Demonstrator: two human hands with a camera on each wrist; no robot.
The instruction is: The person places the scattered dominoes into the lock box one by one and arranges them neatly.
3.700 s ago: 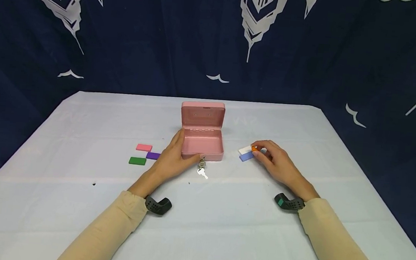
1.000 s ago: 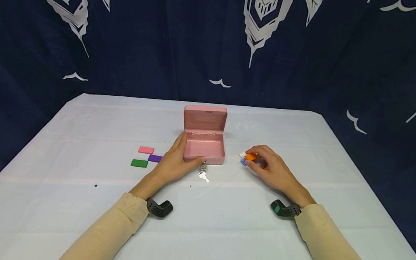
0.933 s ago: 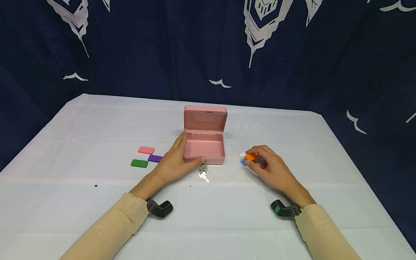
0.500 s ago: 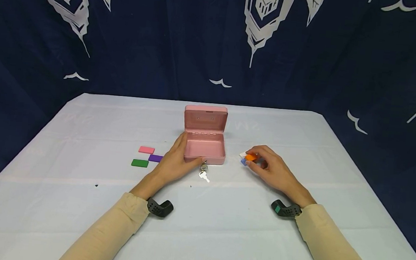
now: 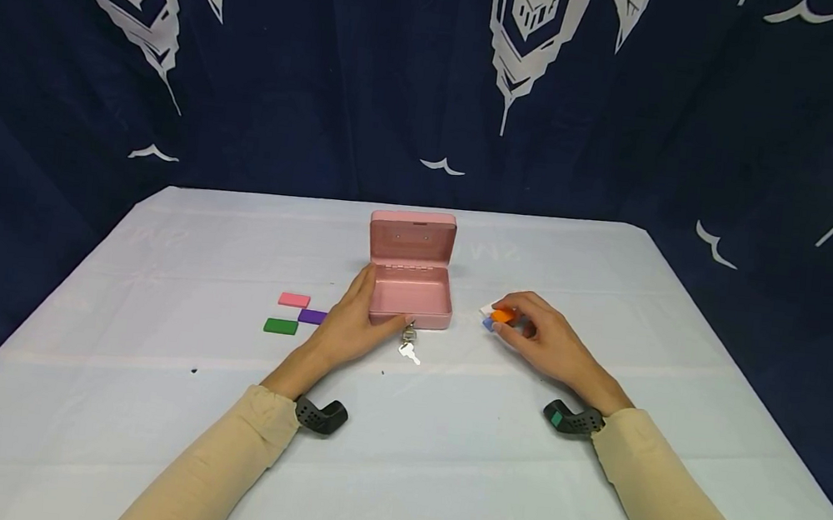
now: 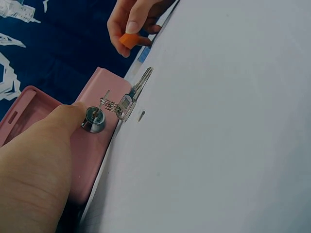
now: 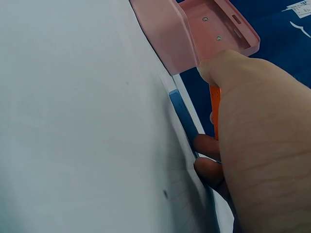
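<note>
A pink metal cash box (image 5: 431, 323) stands with its lid (image 5: 412, 239) raised and nothing inside. My left hand (image 5: 344, 330) holds its near left corner, fingers along the left side and thumb on the front wall beside the lock (image 6: 94, 119). A key (image 5: 409, 350) sits in that lock, with a second key (image 6: 141, 83) hanging from its ring. To the right of the box, my right hand (image 5: 555, 340) pinches a flat orange block (image 5: 502, 315) between thumb and fingers. Under it lie a white block (image 5: 485, 309) and a blue block (image 5: 488, 324), both partly hidden.
Left of the box lie a pink block (image 5: 295, 300), a purple block (image 5: 311, 317) partly behind my left hand, and a green block (image 5: 280, 326). The white-covered table (image 5: 442, 463) ends at a dark blue patterned curtain (image 5: 289, 97).
My right hand has picked up the orange block from beside the white and blue ones and held it there for the last second. The left hand stays on the box.
</note>
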